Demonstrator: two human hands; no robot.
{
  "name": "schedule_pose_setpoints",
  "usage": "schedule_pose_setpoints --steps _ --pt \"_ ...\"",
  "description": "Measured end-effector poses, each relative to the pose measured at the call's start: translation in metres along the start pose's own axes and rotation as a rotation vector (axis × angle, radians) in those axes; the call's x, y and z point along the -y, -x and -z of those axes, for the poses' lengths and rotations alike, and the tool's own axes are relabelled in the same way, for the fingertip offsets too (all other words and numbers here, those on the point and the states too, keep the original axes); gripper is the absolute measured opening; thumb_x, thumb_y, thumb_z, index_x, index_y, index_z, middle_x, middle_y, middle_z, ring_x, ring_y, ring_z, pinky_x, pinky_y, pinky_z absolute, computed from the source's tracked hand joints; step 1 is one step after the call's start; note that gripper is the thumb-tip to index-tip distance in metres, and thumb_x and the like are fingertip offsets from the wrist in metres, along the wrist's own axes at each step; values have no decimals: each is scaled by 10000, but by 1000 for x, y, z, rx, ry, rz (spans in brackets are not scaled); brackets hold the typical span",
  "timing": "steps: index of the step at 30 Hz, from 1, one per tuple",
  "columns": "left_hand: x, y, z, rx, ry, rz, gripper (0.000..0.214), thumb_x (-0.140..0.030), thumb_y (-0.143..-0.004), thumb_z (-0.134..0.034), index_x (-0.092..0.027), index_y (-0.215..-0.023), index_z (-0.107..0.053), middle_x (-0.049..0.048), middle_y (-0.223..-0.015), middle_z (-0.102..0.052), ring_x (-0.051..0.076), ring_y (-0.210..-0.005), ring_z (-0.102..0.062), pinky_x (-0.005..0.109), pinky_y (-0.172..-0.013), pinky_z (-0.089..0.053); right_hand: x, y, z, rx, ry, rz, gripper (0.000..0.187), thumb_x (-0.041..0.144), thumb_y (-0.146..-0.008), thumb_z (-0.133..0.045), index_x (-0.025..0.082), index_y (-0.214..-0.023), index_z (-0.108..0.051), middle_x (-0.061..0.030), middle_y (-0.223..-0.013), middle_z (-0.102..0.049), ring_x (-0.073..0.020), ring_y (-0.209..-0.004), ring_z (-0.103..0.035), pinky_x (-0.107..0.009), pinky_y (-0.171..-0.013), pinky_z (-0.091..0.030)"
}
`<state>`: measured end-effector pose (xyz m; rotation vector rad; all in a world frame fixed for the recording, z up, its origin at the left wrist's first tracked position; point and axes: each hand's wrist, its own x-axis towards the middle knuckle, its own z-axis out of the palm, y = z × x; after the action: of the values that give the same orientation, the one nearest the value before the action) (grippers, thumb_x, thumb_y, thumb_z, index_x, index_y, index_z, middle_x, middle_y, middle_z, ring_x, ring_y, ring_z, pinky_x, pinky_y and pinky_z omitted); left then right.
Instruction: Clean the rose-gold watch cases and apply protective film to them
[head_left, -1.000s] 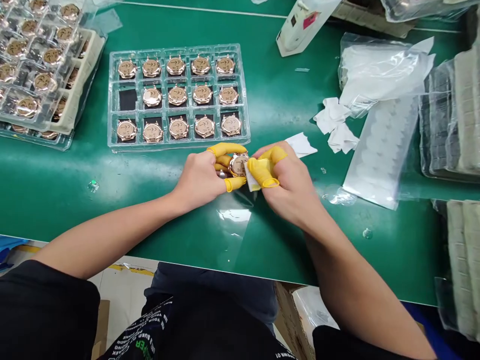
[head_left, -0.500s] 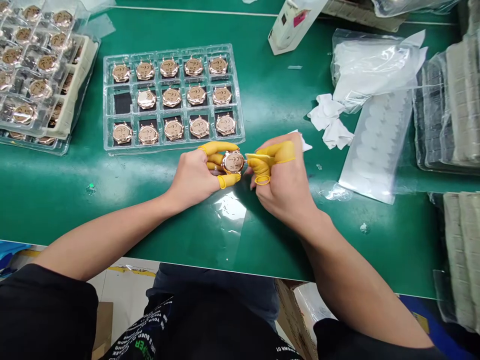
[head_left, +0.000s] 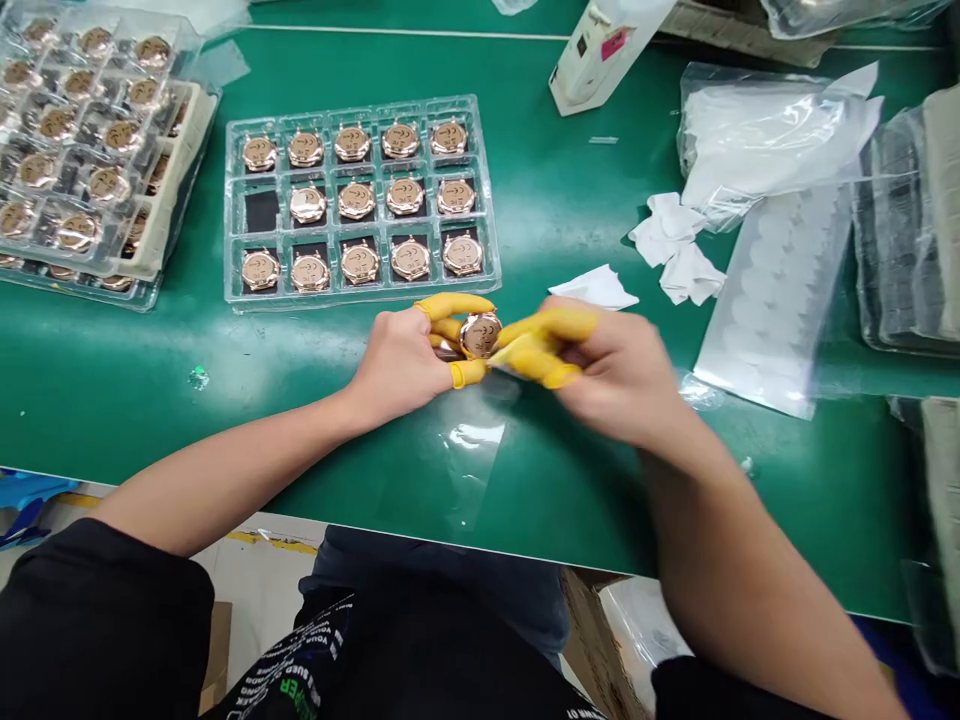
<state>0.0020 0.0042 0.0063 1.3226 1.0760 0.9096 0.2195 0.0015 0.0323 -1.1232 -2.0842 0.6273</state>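
Note:
A rose-gold watch case [head_left: 481, 335], its printed back facing up, is held at its rim by my left hand [head_left: 409, 355], which wears yellow finger cots. Close to its right edge, my right hand [head_left: 600, 365], in yellow cots too, pinches a thin pale, pointed piece [head_left: 511, 352]. Motion blurs that piece, so its kind is unclear; whether its tip touches the case I cannot tell. Behind my left hand, a clear plastic tray [head_left: 360, 297] carries several similar watch cases, with one vacant compartment [head_left: 262, 211] at the left of the middle row.
Stacked trays of watch cases [head_left: 90, 180] stand at the left. A folded white cloth [head_left: 596, 287] lies behind my right hand, near crumpled white scraps [head_left: 675, 245]. Farther right are a bagged white bundle [head_left: 765, 130], a sticker sheet [head_left: 772, 300] and stacked trays [head_left: 911, 220]. A white bottle [head_left: 600, 60] stands at the back.
My right hand has turned and shifted right, uncovering more of the white cloth behind it. My left hand still grips the watch case. The whole view has shifted slightly.

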Motion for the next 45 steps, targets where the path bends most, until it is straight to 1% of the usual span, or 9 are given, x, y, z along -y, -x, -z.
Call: schedule_pose_setpoints --steps 4,6,9,12,15,22,34,40,45 --pt "4 0 0 -15 -38 -52 530 -233 -714 -892 -238 -1230 -769 4 -959 -819 172 -834 -777 312 -831 -656 -19 -1 2 -279 272 -199 523 349 -904 -710 249 -1414 -646 -148 -1160 -682 -346 -1096 -641 -629 -955 -527" --pt "5 1 0 22 -29 -67 527 -227 -758 -861 -259 -1273 -753 -4 -999 -822 170 -857 -780 319 -861 -653 -19 2 -6 -246 252 -207 576 368 -917 -696 295 -1482 -605 -151 -1184 -691 -365 -1084 -647 -682 -975 -513" --pt "3 2 0 64 -47 -61 539 -213 -795 -819 -270 -1323 -727 -8 -1024 -824 169 -881 -780 319 -885 -645 -3 4 -13 -83 -56 -274 448 412 -919 -707 434 -1365 -671 -59 -942 -720 -296 -800 -658 -582 -783 -580" --pt "-3 2 1 60 -101 17 634 -284 -807 -844 -284 -1413 -660 -11 -972 -829 178 -904 -785 319 -903 -635 19 -15 -11 -197 -225 -380 239 378 -838 -797 438 -1069 -786 -34 -868 -702 -277 -772 -663 -549 -788 -570" --pt "-9 3 3 147 -102 44 543 -304 -847 -814 -227 -1365 -667 4 -1043 -839 172 -978 -795 311 -971 -622 37 -68 -22 -286 -311 -396 196 255 -769 -832 339 -945 -809 -39 -870 -722 -260 -818 -689 -505 -832 -555" --pt "-8 2 5 173 -230 -14 160 -213 -866 -748 -154 -999 -682 97 -1084 -837 244 -1042 -801 367 -950 -625 57 -224 -132 204 -116 -185 141 234 -839 -775 221 -978 -756 -59 -877 -729 -251 -865 -689 -421 -833 -544" --pt "-3 0 4 177 -311 -74 102 -201 -848 -733 -194 -905 -649 82 -1030 -838 281 -970 -802 429 -871 -636 -32 -247 -179 27 249 65 394 303 -615 -933 233 -606 -546 -105 -743 -629 -270 -809 -611 -457 -752 -556" --pt "-1 0 4 177 -201 -113 178 -142 -849 -715 -170 -1024 -706 61 -1037 -848 221 -974 -812 339 -853 -629 13 -234 -138 88 134 -174 310 283 -697 -890 239 -753 -588 -66 -755 -651 -262 -805 -640 -445 -760 -540" --pt "-1 0 2 130 -29 -46 413 -214 -847 -787 -147 -1244 -694 49 -974 -852 184 -911 -822 301 -871 -650 34 -131 -47 -44 -259 -366 414 312 -765 -849 248 -1079 -587 -8 -784 -650 -187 -716 -609 -351 -643 -484"
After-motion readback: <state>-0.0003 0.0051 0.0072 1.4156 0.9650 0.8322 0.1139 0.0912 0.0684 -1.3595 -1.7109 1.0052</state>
